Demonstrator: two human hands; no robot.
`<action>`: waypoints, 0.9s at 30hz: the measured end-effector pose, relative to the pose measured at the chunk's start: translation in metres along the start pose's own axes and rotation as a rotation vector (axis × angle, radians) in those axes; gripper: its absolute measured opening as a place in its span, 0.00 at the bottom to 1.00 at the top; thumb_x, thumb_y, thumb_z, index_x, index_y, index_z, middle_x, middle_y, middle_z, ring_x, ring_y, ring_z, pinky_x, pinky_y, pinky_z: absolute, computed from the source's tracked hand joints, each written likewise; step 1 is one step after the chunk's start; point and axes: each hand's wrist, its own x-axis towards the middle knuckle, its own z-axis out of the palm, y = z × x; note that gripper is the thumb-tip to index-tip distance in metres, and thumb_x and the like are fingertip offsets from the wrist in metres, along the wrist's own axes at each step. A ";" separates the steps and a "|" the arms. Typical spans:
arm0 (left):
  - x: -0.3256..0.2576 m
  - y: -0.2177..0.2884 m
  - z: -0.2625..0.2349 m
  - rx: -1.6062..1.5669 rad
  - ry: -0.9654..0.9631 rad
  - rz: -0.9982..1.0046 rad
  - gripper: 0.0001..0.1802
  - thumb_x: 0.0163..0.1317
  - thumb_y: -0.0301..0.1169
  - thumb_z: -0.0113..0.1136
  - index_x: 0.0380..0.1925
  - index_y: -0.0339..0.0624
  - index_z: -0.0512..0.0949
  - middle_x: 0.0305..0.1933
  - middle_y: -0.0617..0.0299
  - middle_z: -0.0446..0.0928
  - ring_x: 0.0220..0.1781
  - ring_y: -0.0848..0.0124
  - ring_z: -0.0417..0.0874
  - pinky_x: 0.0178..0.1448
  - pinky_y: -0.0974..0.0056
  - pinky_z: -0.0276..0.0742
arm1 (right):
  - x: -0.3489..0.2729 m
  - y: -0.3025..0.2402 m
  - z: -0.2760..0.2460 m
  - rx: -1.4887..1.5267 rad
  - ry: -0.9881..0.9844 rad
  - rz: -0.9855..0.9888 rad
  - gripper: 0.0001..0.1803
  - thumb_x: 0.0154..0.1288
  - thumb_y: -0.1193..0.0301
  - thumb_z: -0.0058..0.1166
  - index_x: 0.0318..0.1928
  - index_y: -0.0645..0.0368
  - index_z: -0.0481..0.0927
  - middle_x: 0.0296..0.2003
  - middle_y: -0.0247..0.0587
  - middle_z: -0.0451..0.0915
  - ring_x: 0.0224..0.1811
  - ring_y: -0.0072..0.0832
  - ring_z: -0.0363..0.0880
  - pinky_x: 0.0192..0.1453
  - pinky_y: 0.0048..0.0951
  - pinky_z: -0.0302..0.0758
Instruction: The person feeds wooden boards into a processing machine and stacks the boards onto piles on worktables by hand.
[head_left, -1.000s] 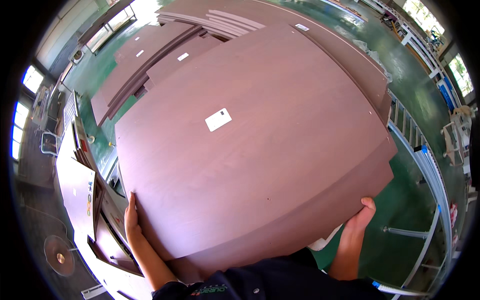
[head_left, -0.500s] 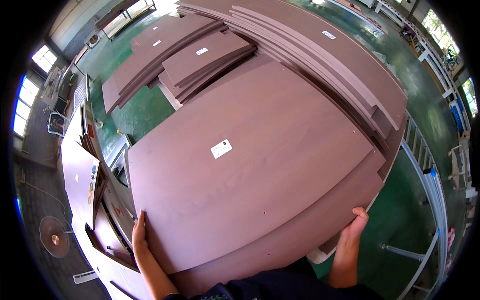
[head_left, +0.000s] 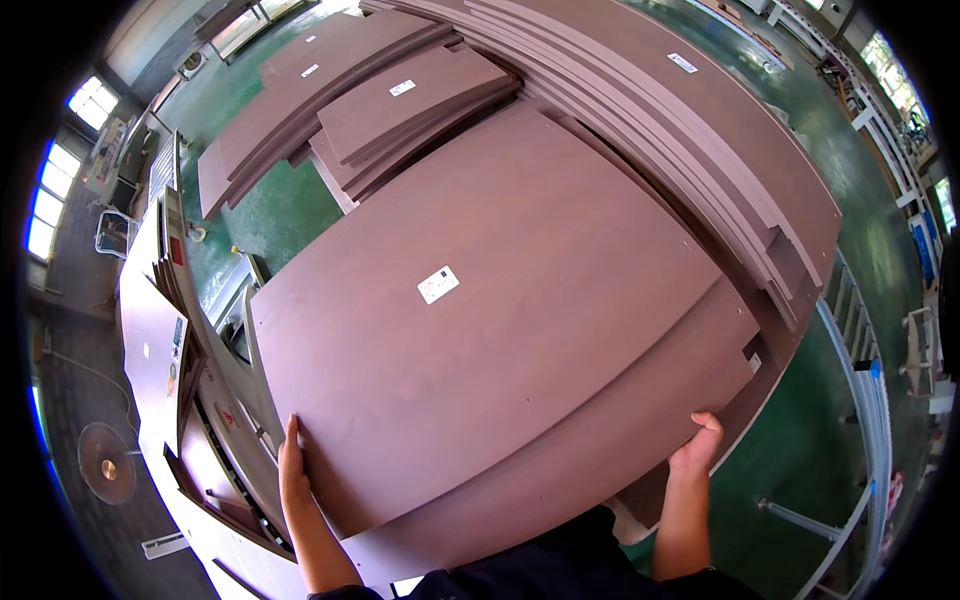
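Two large brown flat panels lie in front of me, one overlapping the other. The upper panel [head_left: 480, 330] carries a white label [head_left: 437, 284] and small holes near its edges. Beneath it, the lower panel [head_left: 600, 410] sticks out toward me and to the right, with a small notch at its right end. My left hand [head_left: 292, 468] is closed around the left edge near the front corner; its fingers are mostly hidden. At the right front edge of the lower panel, my right hand [head_left: 697, 447] is closed, its fingers partly hidden underneath.
Long brown boards [head_left: 640, 110] are stacked along the far right. Smaller panel piles [head_left: 410, 100] stand at the far left. Leaning boards [head_left: 150, 350] and a machine are on my left, with a round fan [head_left: 106, 464] beyond. A metal ladder-like frame [head_left: 865, 400] stands at right over green floor.
Both panels have shifted slightly left and away from the long stack, with my hands on them. A white label beside the lower panel's notch has come into sight.
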 end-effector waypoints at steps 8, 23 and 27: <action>0.031 -0.018 0.015 0.191 0.123 0.134 0.44 0.58 0.65 0.52 0.45 0.25 0.77 0.41 0.45 0.81 0.45 0.58 0.82 0.52 0.62 0.75 | 0.048 0.027 -0.008 -0.001 -0.012 0.107 0.26 0.44 0.76 0.44 0.49 0.65 0.73 0.47 0.45 0.74 0.52 0.43 0.73 0.60 0.42 0.70; 0.039 -0.019 0.053 0.856 0.334 0.536 0.42 0.57 0.61 0.57 0.46 0.26 0.65 0.49 0.35 0.69 0.51 0.43 0.73 0.56 0.49 0.69 | 0.115 0.046 0.010 -0.104 0.228 0.086 0.20 0.49 0.70 0.49 0.45 0.61 0.73 0.46 0.41 0.74 0.50 0.38 0.72 0.57 0.40 0.68; 0.065 -0.014 0.063 0.785 0.293 0.637 0.38 0.57 0.58 0.61 0.43 0.28 0.64 0.44 0.40 0.66 0.46 0.48 0.70 0.54 0.50 0.69 | 0.141 0.042 0.021 -0.104 0.213 0.077 0.19 0.48 0.71 0.50 0.45 0.60 0.73 0.46 0.40 0.75 0.51 0.37 0.72 0.57 0.40 0.68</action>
